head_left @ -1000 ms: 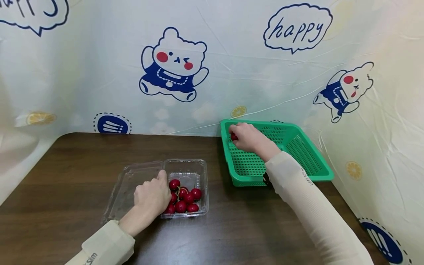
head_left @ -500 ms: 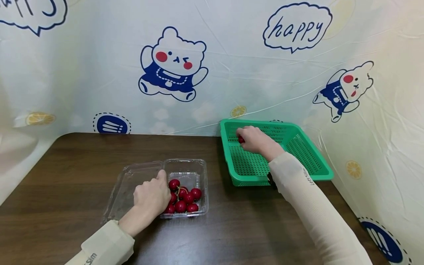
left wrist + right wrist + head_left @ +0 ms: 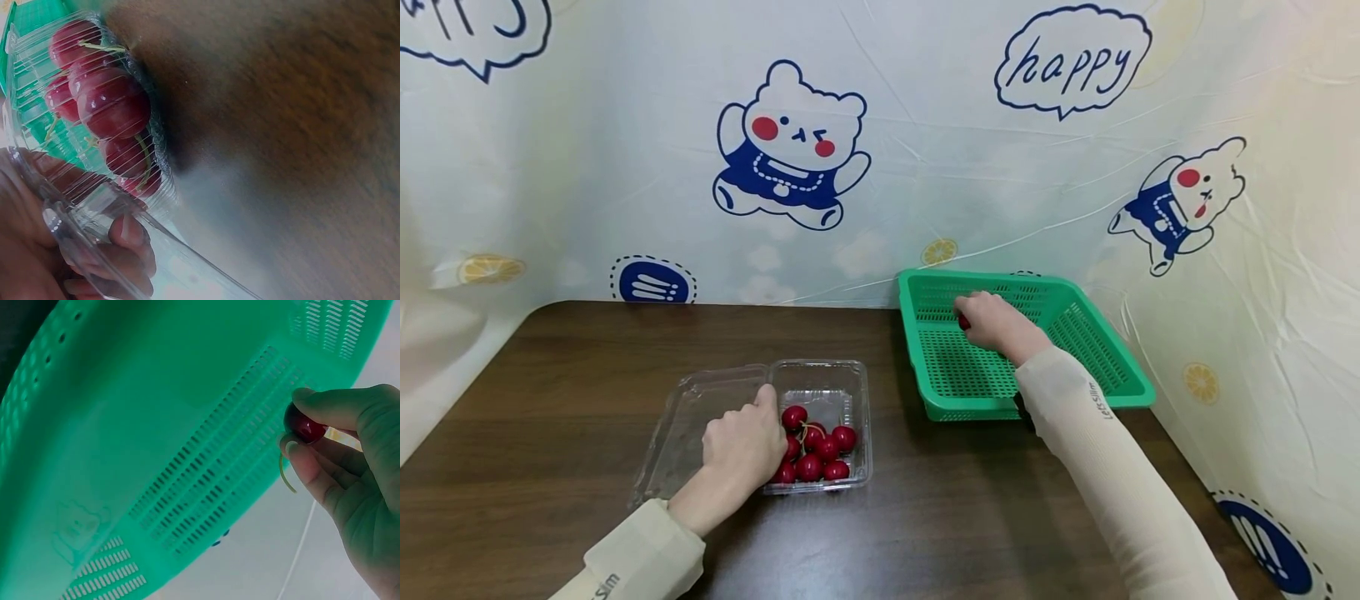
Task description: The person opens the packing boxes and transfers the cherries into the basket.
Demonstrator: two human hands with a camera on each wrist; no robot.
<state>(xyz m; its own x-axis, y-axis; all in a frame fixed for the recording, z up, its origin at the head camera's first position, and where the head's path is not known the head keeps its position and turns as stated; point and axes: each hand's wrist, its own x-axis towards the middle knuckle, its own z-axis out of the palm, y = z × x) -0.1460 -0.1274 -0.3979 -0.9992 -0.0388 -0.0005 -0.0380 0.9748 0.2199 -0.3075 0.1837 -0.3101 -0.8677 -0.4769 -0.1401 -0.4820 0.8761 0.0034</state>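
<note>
Compared with one second earlier, the right hand has travelled from the left end of the green basket rightward and slightly nearer the wearer, carrying a single held cherry. The left hand, the clear box and the loose cherries in it show no evident change of place.

In the head view the held cherry is a small red patch beside the right hand, above the basket floor. The right wrist view discloses the grasp: thumb and fingers pinch the fruit from opposite sides, while a green stem curves free below. The same view shows an embossed figure on the basket. The left wrist view reveals, through transparent plastic, the left hand's fingers curled about the box beside its open lid; from above, one digit lies along the box's left edge.

The held cherry is dark red, rounded and glossy, with a bright highlight. Those in the box, likewise dark red and shiny, lie clustered toward its near side, some with pale green stems. Box and basket stand apart on the brown desk.
</note>
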